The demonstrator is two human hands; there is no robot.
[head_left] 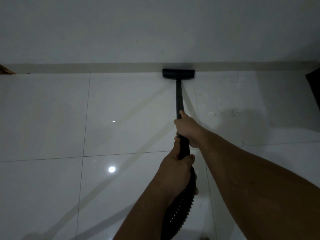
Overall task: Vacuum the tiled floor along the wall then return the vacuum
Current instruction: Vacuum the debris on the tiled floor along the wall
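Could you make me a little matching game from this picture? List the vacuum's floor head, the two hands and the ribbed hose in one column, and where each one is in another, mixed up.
Things:
1. flat black vacuum floor head
2. right hand
3. left hand
4. black ribbed vacuum hose

Places:
A. grips the black wand lower down, nearer the camera
B. against the beige skirting strip at the foot of the wall
C. runs down past the left forearm to the bottom edge
D. grips the black wand higher up, nearer the head

Pairs: 1-B, 2-D, 3-A, 4-C
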